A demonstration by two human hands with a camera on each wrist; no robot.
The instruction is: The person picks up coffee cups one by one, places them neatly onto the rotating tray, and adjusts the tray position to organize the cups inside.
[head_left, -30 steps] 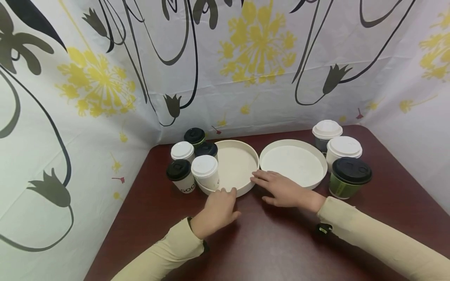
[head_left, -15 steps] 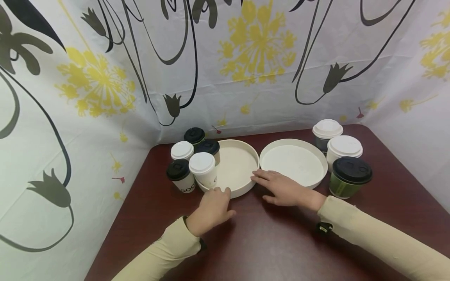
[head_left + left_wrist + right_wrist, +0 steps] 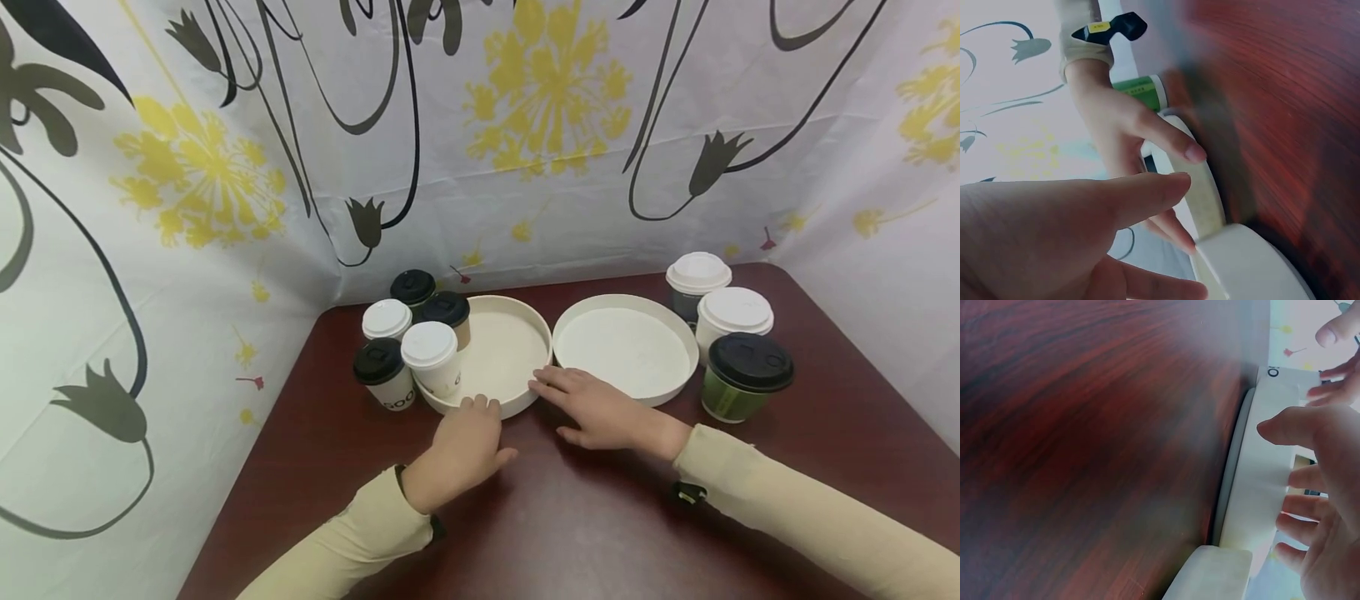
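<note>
A round cream tray [image 3: 517,406] stands left of centre with two lidded paper cups inside its left edge: a white-lidded cup [image 3: 435,367] and a dark-lidded brown cup [image 3: 461,335]. My left hand [image 3: 461,446] is at this tray's front wall, fingers loosely extended, thumb out to the side. Fingertips of my right hand [image 3: 596,408] rest on the tray's right rim, close to where it meets a second round white tray [image 3: 626,337]. In the right wrist view, the right hand [image 3: 1329,500] has spread fingers on the rim. Neither hand grips a cup.
Left of the trays stand a black-lidded white cup [image 3: 386,379], a white-lidded cup [image 3: 387,317] and a black-lidded cup [image 3: 412,286]. To the right are two white-lidded cups [image 3: 697,275] [image 3: 733,312] and a green black-lidded cup [image 3: 738,392]. Patterned cloth [image 3: 555,200] borders the dark red table [image 3: 570,525].
The white-lidded cup in the left tray has shifted slightly left and back; the brown cup beside it shows more. My left hand went left, then back right. The right hand has barely moved.
</note>
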